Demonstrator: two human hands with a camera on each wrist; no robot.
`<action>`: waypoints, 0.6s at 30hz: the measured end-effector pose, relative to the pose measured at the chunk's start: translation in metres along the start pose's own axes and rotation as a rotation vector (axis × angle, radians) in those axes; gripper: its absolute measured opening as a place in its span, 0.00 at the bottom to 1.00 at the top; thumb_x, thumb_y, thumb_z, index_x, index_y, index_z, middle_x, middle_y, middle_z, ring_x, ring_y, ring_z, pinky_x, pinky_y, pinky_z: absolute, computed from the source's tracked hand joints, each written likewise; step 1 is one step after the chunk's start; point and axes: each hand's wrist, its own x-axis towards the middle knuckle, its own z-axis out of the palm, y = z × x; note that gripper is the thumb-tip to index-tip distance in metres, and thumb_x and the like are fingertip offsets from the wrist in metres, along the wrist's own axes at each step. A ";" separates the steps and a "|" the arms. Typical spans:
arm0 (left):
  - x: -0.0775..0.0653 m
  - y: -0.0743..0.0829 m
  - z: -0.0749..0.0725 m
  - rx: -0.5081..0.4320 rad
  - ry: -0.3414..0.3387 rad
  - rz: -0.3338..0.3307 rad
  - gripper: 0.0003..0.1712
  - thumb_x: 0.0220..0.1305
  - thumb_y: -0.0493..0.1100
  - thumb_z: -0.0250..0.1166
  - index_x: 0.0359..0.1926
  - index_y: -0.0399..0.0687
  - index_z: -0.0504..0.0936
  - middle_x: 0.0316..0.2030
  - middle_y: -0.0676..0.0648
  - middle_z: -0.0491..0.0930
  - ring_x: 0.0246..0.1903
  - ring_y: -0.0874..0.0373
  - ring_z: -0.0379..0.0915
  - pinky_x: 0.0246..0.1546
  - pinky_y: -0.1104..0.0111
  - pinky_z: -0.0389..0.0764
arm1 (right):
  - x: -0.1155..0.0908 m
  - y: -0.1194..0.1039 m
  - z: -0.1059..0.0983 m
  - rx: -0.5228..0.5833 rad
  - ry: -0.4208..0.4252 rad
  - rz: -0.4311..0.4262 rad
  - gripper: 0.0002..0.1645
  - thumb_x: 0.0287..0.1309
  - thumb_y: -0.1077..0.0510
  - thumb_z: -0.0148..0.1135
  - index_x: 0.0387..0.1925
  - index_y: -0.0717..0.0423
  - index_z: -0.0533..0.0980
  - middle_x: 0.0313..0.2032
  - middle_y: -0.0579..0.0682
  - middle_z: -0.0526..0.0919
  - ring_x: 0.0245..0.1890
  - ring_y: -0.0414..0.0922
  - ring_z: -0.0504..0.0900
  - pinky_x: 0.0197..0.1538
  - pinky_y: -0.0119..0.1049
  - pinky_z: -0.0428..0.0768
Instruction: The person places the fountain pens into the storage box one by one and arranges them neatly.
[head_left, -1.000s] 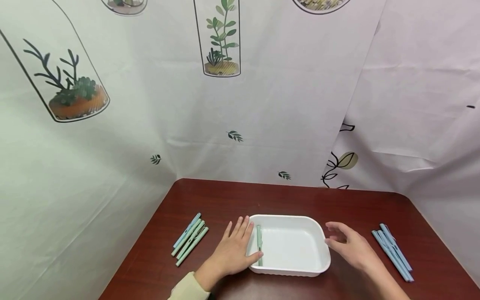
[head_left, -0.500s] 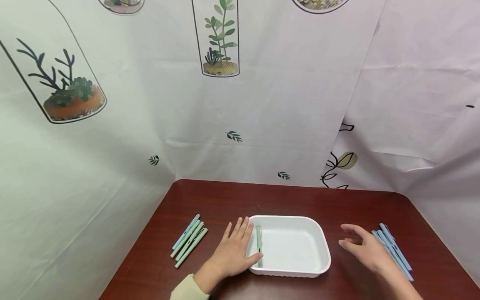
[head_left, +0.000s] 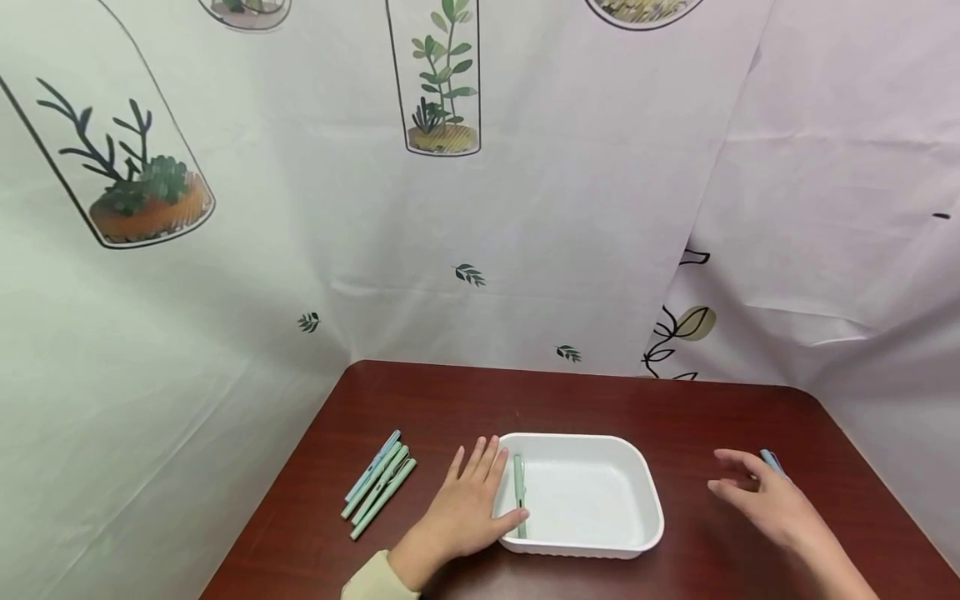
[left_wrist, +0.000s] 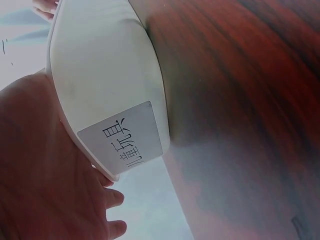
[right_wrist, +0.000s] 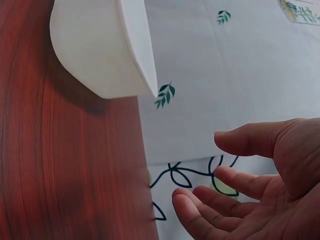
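Note:
A white rectangular dish [head_left: 588, 504] stands mid-table, with one light green pen [head_left: 519, 475] lying along its left inner side. My left hand [head_left: 467, 507] rests on the dish's left rim, its fingers straight and spread and the thumb reaching over the pen. In the left wrist view, the palm [left_wrist: 45, 165] lies against the rim above a printed label [left_wrist: 122, 139]. Off to the right, my right hand [head_left: 768, 500] hovers with fingers loosely bent and nothing in them. Behind it shows the end of a blue pen [head_left: 772, 460]; the hand hides the rest of the blue pens there.
To the left of the dish lie several pens side by side, one light blue pen [head_left: 372, 467] and some light green pens [head_left: 384, 498]. The dark red wooden table [head_left: 570, 392] ends at a white printed cloth [head_left: 525, 217] hung behind it.
My right hand has moved right, from beside the dish's right rim to over the blue pens, now mostly covering them. The left hand, dish and green pen have stayed in place.

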 end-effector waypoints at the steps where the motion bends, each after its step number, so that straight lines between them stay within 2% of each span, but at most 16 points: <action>1: 0.000 0.000 0.000 0.001 0.001 0.001 0.53 0.68 0.74 0.51 0.79 0.42 0.57 0.79 0.41 0.51 0.79 0.45 0.43 0.76 0.44 0.47 | 0.000 0.002 -0.001 -0.005 0.006 -0.001 0.37 0.65 0.46 0.67 0.67 0.63 0.70 0.59 0.68 0.78 0.44 0.34 0.83 0.41 0.33 0.78; 3: 0.001 0.000 0.000 0.003 0.003 0.002 0.53 0.68 0.74 0.51 0.79 0.42 0.57 0.79 0.41 0.51 0.79 0.44 0.43 0.76 0.44 0.47 | 0.000 0.005 -0.003 -0.020 0.019 -0.002 0.37 0.64 0.46 0.68 0.66 0.63 0.71 0.57 0.68 0.80 0.42 0.27 0.79 0.41 0.34 0.78; 7: 0.002 0.000 0.000 -0.001 -0.009 -0.004 0.53 0.68 0.74 0.50 0.79 0.42 0.56 0.79 0.41 0.51 0.79 0.45 0.42 0.76 0.44 0.46 | 0.000 0.013 -0.007 -0.029 0.025 -0.002 0.36 0.65 0.46 0.67 0.66 0.63 0.71 0.58 0.68 0.79 0.41 0.21 0.73 0.41 0.36 0.77; 12: 0.001 0.000 0.000 -0.007 -0.018 -0.008 0.53 0.68 0.74 0.50 0.79 0.42 0.55 0.79 0.41 0.51 0.79 0.45 0.41 0.76 0.44 0.46 | -0.003 0.021 -0.010 0.004 0.017 0.030 0.38 0.65 0.45 0.67 0.67 0.64 0.69 0.63 0.69 0.73 0.39 0.12 0.64 0.39 0.31 0.76; 16: 0.001 0.000 0.000 -0.012 -0.021 -0.011 0.53 0.68 0.74 0.50 0.79 0.42 0.55 0.79 0.41 0.51 0.79 0.45 0.42 0.76 0.44 0.45 | -0.003 0.026 -0.011 0.015 0.023 0.049 0.38 0.65 0.46 0.67 0.67 0.66 0.68 0.64 0.70 0.72 0.39 0.12 0.64 0.38 0.27 0.75; 18: 0.001 0.001 -0.001 -0.016 -0.023 -0.013 0.53 0.68 0.74 0.50 0.79 0.42 0.55 0.79 0.41 0.50 0.79 0.45 0.41 0.76 0.44 0.45 | -0.002 0.028 -0.012 0.000 0.020 0.056 0.39 0.66 0.47 0.67 0.67 0.67 0.68 0.65 0.72 0.71 0.42 0.18 0.69 0.38 0.27 0.74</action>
